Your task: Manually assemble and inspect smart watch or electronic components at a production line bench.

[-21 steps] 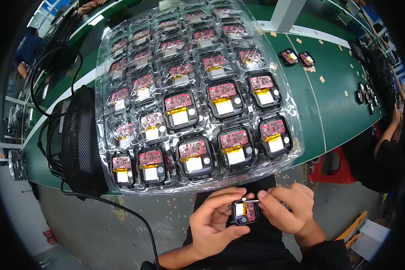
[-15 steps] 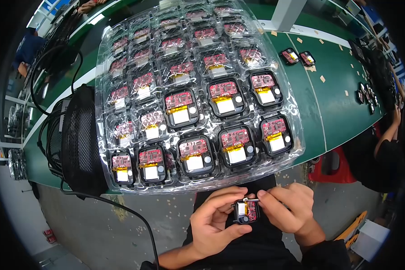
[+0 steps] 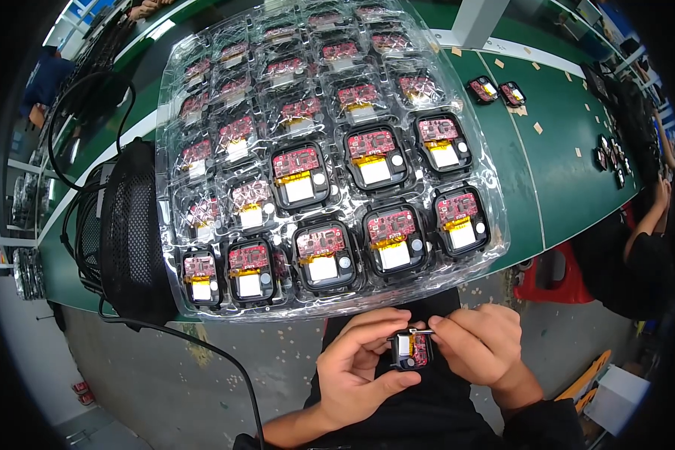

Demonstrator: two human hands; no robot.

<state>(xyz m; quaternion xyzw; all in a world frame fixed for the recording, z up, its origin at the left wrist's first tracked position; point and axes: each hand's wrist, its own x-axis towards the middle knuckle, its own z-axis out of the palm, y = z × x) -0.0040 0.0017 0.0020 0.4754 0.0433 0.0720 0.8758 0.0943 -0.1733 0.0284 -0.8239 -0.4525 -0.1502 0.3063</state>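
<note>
My left hand (image 3: 356, 369) is closed round the edge of a small black watch case (image 3: 412, 352), held above my lap below the table's front edge. A red circuit board, a white battery block and yellow tape show inside the case. At its upper edge, the fingertips of my right hand (image 3: 478, 346) pinch a thin, silvery, rod-like piece (image 3: 421, 331). Its inner end lies at the case's top rim; its exact kind is too small to tell. Just beyond my hands, a clear plastic tray (image 3: 367, 304) bears rows of similar open cases (image 3: 327, 255).
Left of the tray stands a black mesh bag (image 3: 133, 232) with a cable (image 3: 232, 360) hanging down. Two cases (image 3: 482, 90) and scattered paper bits lie on the green table (image 3: 502, 172). A red stool (image 3: 555, 277) and another person's arm (image 3: 652, 214) are at the right.
Both hands keep nearly the same grip and place. The silvery piece has shifted very slightly at the case's upper edge.
</note>
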